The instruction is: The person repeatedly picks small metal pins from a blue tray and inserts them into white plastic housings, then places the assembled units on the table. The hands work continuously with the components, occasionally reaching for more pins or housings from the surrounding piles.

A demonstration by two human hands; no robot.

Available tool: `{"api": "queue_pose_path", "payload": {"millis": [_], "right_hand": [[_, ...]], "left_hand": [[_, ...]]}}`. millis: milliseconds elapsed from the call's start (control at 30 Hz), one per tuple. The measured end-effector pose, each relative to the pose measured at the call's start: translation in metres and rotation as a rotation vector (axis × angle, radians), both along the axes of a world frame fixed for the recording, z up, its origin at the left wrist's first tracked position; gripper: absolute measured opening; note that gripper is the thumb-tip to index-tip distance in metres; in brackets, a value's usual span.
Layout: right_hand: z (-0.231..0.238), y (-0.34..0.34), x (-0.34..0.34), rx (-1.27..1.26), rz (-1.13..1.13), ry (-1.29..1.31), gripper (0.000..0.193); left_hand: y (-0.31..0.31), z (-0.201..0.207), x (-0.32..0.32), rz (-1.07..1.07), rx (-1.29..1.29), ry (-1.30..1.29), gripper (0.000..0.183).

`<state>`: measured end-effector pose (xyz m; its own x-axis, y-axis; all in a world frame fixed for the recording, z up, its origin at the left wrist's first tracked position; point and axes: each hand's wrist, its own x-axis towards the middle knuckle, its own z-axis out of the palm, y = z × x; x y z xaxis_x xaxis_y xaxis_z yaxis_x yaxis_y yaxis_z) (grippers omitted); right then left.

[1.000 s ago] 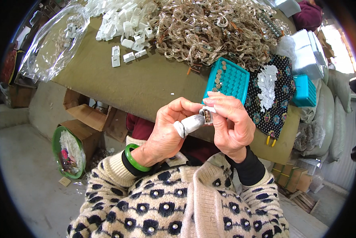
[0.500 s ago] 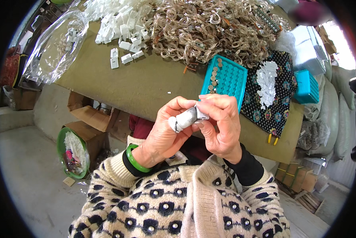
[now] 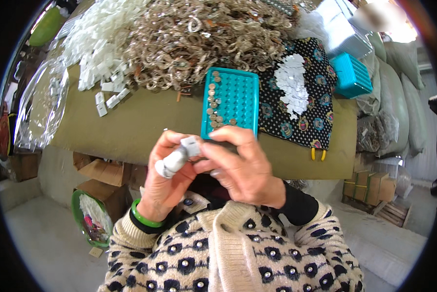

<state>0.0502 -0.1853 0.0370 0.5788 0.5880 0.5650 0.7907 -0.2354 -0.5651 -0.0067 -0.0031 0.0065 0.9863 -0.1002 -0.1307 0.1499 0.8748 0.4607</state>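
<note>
Over the table's near edge, my left hand (image 3: 161,182) is closed on a small white plastic case (image 3: 190,145), held between its fingertips. A white wrapping (image 3: 172,161) with a grey smudge and a dark string covers what looks like the left thumb. My right hand (image 3: 247,170) meets the case from the right, fingers curled and a fingertip at its edge; its thumb is lower down. Just beyond the hands lies a turquoise tray (image 3: 255,100) with rows of round hollows. Several round metallic discs (image 3: 212,100) lie along its left side and lower end.
Clear tangled strands (image 3: 204,41) are heaped at the back, with white cases (image 3: 96,53) left of them. A black patterned cloth (image 3: 318,117) at right bears flat white pieces (image 3: 292,85). Turquoise trays (image 3: 352,75) are stacked farther right. A green basin (image 3: 77,214) stands on the floor at left.
The view has turned, so the table's things sit farther left in it. My hands have come a little apart, and more of the white case shows between the fingertips.
</note>
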Motion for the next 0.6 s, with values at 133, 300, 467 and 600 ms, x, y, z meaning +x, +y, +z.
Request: {"api": "queue_pose_path", "payload": {"millis": [133, 300, 467, 600], "right_hand": [[0.002, -0.053, 0.027, -0.071, -0.421, -0.037, 0.018], [-0.01, -0.098, 0.052, -0.261, -0.615, -0.144, 0.015], [-0.021, -0.11, 0.044, -0.486, -0.638, -0.144, 0.024], [-0.02, -0.113, 0.036, -0.233, -0.582, 0.11, 0.018]], "left_hand": [[0.008, 0.0, 0.005, 0.02, 0.011, -0.095, 0.032], [0.001, -0.002, 0.003, 0.007, 0.077, -0.045, 0.041], [-0.001, -0.008, 0.007, 0.014, -0.034, -0.108, 0.032], [-0.002, -0.009, 0.007, 0.001, 0.0, -0.086, 0.028]]}}
